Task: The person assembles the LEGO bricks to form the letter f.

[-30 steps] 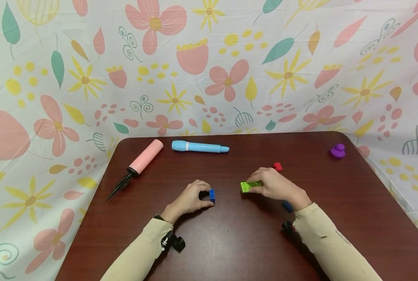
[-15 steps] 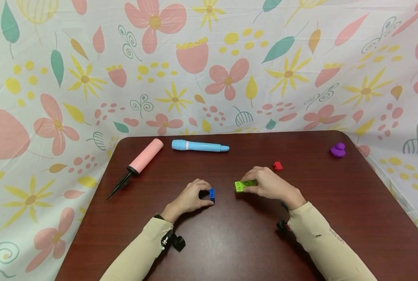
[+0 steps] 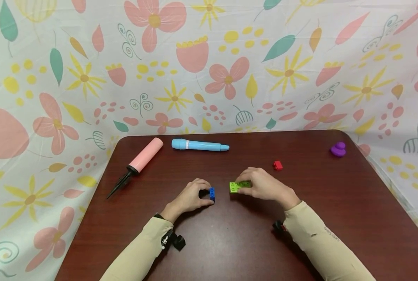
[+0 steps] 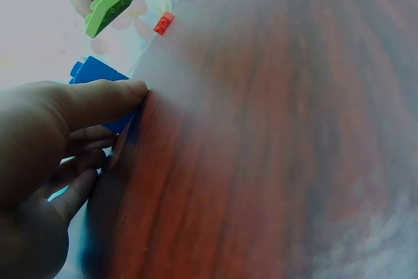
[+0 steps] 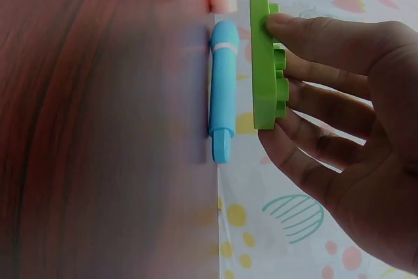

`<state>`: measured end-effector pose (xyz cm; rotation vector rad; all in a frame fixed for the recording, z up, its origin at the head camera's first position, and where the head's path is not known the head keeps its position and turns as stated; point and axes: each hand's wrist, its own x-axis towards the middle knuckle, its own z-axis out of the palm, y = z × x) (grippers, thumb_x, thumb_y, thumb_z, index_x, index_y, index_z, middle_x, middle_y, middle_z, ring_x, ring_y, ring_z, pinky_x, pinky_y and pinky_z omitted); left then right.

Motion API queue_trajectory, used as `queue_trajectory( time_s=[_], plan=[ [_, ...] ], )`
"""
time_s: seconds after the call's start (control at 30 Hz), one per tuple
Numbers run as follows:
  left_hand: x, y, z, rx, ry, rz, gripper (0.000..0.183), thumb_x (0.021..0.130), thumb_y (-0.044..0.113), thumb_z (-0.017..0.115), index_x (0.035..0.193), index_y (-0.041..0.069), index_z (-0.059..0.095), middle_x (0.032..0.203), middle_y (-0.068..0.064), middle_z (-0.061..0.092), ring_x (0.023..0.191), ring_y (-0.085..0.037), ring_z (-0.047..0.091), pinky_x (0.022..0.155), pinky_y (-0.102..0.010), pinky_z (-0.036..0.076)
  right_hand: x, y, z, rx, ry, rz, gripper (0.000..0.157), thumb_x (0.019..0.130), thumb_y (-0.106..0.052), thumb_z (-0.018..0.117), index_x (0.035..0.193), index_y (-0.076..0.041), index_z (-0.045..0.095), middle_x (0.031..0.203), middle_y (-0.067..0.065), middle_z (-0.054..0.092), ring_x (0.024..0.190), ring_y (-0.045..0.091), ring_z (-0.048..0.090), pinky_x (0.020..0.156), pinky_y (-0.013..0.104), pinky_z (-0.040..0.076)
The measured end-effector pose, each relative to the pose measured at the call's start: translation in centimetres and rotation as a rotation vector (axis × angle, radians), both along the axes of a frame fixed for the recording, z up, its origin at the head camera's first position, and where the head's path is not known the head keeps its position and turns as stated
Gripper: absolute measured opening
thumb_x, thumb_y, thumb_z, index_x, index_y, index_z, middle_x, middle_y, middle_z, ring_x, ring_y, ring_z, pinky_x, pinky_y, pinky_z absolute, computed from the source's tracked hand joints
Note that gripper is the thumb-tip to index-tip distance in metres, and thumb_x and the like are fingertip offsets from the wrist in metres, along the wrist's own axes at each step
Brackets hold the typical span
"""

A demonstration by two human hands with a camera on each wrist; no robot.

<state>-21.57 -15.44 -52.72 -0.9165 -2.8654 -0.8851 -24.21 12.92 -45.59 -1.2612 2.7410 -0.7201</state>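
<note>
My left hand pinches a blue toy brick between thumb and fingers, low at the table's middle. In the left wrist view the thumb lies across the blue brick and covers part of it. To the right, my right hand grips a flat lime-green toy brick by its edges, studs up. The right wrist view shows the green brick raised over the table, its studs facing the palm. A short gap separates the two bricks.
Behind my right hand lies a small red brick. A purple toy sits at the far right. Along the back are a light-blue microphone-shaped toy and a pink hand pump with a black nozzle. A floral cloth hangs behind the table.
My right hand has carried the green brick leftward, closer to the blue one. The red brick now shows fully, and a dark-blue piece has become hidden behind the right wrist. The left hand stays put.
</note>
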Motion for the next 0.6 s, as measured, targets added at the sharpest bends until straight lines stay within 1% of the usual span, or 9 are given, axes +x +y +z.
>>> queue_trajectory(
  time_s=[0.17,0.37,0.6],
  plan=[
    [0.0,0.0,0.0,-0.007,0.005,-0.004,0.036,0.079,0.032,0.082,0.106,0.011,0.073,0.114,-0.001,0.066,0.111,-0.018,0.057,0.095,-0.039,0.048,0.1,-0.5,0.0,0.006,-0.003,0.015,0.027,0.081,-0.026,0.08,0.105,-0.016,0.075,0.101,-0.004,0.07,0.096,0.012,0.062,0.081,0.033,0.055],
    [0.0,0.0,0.1,0.001,0.01,-0.005,0.035,0.078,0.032,0.082,0.105,0.01,0.073,0.114,-0.001,0.066,0.111,-0.018,0.057,0.096,-0.042,0.047,0.3,-1.2,0.0,0.008,-0.026,0.014,0.026,0.082,-0.027,0.08,0.106,-0.017,0.075,0.101,-0.006,0.069,0.094,0.009,0.06,0.078,0.03,0.054],
    [0.0,0.0,0.1,-0.004,-0.007,-0.001,0.037,0.079,0.033,0.081,0.107,0.01,0.073,0.115,-0.001,0.066,0.113,-0.018,0.056,0.098,-0.043,0.046,0.3,-2.0,-0.1,0.008,-0.001,0.037,0.025,0.083,-0.029,0.078,0.106,-0.017,0.075,0.102,-0.005,0.069,0.093,0.009,0.061,0.078,0.029,0.054]
  ],
)
